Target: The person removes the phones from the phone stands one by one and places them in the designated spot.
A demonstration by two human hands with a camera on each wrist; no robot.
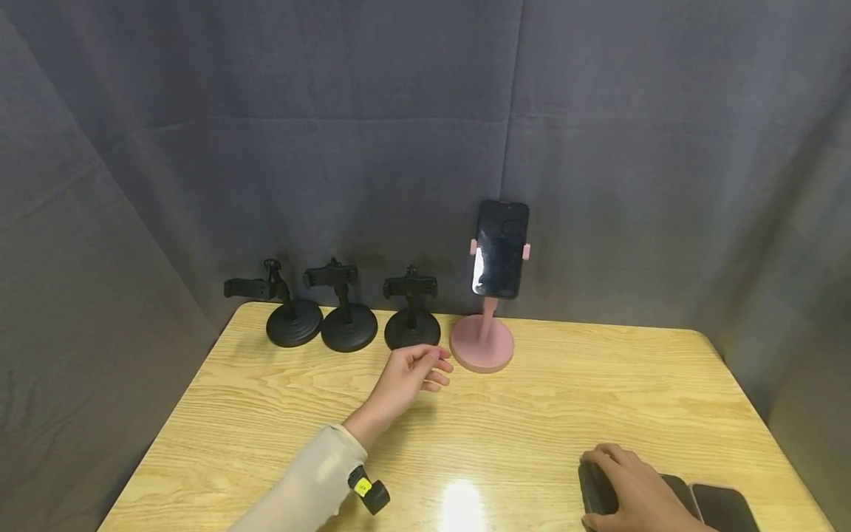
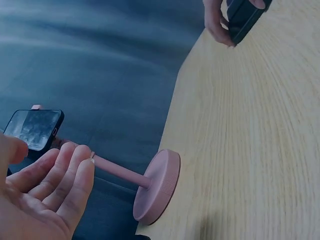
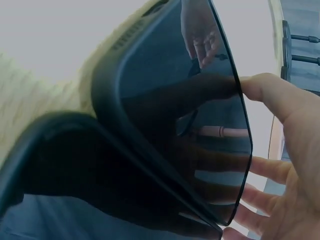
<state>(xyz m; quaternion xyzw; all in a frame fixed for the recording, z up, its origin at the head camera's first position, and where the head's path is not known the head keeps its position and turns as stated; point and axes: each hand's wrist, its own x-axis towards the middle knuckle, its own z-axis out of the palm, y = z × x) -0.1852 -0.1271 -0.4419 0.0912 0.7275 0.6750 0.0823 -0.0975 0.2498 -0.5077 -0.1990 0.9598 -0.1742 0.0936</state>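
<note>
My right hand (image 1: 634,484) grips a black phone (image 1: 594,489) by its edges at the table's front right. In the right wrist view the held phone's glossy dark screen (image 3: 165,65) stands tilted, thumb on one edge and fingers along the same far side. Beside it lie two more dark phones, one partly behind the hand (image 1: 679,489) and one at the right (image 1: 725,508). Empty, my left hand (image 1: 414,373) hovers with loosely bent fingers before a pink phone stand (image 1: 484,346). That stand's clamp holds an upright black phone (image 1: 501,251).
Left of the pink stand, a row of black phone stands carries bare clamps: a left one (image 1: 292,323), a middle one (image 1: 349,329) and a right one (image 1: 412,330). They line the back edge of the wooden table (image 1: 518,428). A grey curtain (image 1: 399,148) hangs behind.
</note>
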